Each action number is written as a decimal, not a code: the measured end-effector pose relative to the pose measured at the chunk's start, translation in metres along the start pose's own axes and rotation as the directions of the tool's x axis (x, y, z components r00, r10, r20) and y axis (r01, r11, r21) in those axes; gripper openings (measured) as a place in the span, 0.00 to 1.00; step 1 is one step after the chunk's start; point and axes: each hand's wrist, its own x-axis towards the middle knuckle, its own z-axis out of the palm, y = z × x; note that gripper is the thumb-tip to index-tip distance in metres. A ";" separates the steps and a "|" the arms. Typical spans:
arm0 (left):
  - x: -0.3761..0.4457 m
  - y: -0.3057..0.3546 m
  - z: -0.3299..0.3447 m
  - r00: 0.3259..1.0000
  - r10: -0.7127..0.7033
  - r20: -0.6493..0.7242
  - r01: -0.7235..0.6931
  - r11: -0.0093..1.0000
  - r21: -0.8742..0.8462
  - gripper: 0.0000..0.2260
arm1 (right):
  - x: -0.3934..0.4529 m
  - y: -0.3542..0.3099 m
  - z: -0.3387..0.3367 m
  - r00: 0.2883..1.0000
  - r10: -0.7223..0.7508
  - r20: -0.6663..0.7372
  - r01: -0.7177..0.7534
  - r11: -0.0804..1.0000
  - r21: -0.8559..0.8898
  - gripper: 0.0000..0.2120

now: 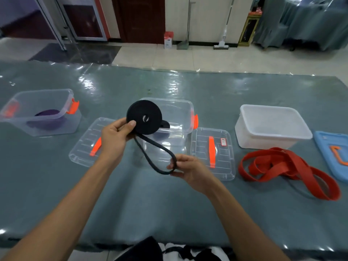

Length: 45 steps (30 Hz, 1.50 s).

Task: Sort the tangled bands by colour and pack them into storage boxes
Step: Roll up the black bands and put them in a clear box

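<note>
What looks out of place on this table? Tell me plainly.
The red rubber bands lie in a loose tangle on the grey table cover, outside every box, beside the white plastic box. The blue lid hangs over the table's right edge.

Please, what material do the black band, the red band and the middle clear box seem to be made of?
Black band: probably matte rubber or elastic; it rolls into a tight coil and its free loop bends limply, without shine.
Red band: likely smooth rubber or latex; flat strips flop in soft loops with a faint sheen.
Middle clear box: hard transparent plastic; the table shows through its walls and the rim glints.
</note>
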 end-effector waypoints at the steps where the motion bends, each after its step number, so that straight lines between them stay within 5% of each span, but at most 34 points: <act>1: 0.004 0.001 -0.005 1.000 -0.005 0.014 0.005 1.000 0.004 0.09 | 0.004 0.000 0.003 0.999 0.025 -0.045 -0.027 0.998 -0.058 0.09; 6: 0.018 0.005 -0.026 0.992 0.016 0.128 -0.024 0.998 0.063 0.10 | 0.026 0.001 0.021 0.967 -0.045 -0.249 -0.059 0.917 -0.394 0.10; 9: 0.023 0.004 -0.040 0.964 0.069 0.258 -0.124 0.971 0.202 0.12 | 0.038 -0.012 0.032 0.935 -0.212 -0.286 0.046 0.869 -0.492 0.12; 12: 0.029 -0.002 -0.058 0.901 0.149 0.406 -0.332 0.841 0.428 0.12 | 0.049 -0.033 0.049 0.895 -0.372 -0.246 0.144 0.764 -0.629 0.20; 15: 0.038 -0.009 -0.075 0.802 0.175 0.571 -0.532 0.643 0.551 0.11 | 0.063 -0.047 0.073 0.879 -0.461 -0.122 0.161 0.528 -0.834 0.25; 18: 0.042 -0.012 -0.089 0.765 0.164 0.623 -0.573 0.614 0.542 0.12 | 0.083 -0.051 0.098 0.907 -0.420 0.015 0.161 0.313 -0.936 0.25; 21: 0.045 -0.006 -0.105 0.763 0.215 0.609 -0.585 0.628 0.512 0.09 | 0.102 -0.049 0.122 0.915 -0.390 0.107 0.199 0.206 -0.958 0.11; 26: 0.053 -0.002 -0.131 0.806 0.297 0.513 -0.553 0.688 0.471 0.09 | 0.122 -0.050 0.141 0.887 -0.460 0.038 0.229 0.367 -0.902 0.10; 31: 0.068 -0.003 -0.158 0.911 0.281 0.303 -0.391 0.824 0.411 0.12 | 0.139 -0.065 0.159 0.923 -0.371 -0.097 0.230 0.738 -0.634 0.17; 36: 0.084 -0.003 -0.153 0.916 0.216 0.338 -0.320 0.901 0.293 0.14 | 0.145 -0.055 0.159 0.940 -0.270 -0.209 0.172 0.903 -0.394 0.12; 38: 0.088 -0.005 -0.152 0.906 0.189 0.380 -0.325 0.885 0.335 0.13 | 0.146 -0.053 0.155 0.918 -0.339 -0.204 0.180 0.816 -0.549 0.12; 42: 0.095 -0.010 -0.151 0.864 0.131 0.485 -0.367 0.824 0.432 0.10 | 0.145 -0.063 0.151 0.917 -0.392 -0.071 0.116 0.435 -0.893 0.20; 45: 0.098 -0.009 -0.147 0.829 0.157 0.537 -0.431 0.792 0.433 0.06 | 0.149 -0.067 0.154 0.935 -0.353 0.021 0.106 0.225 -0.969 0.12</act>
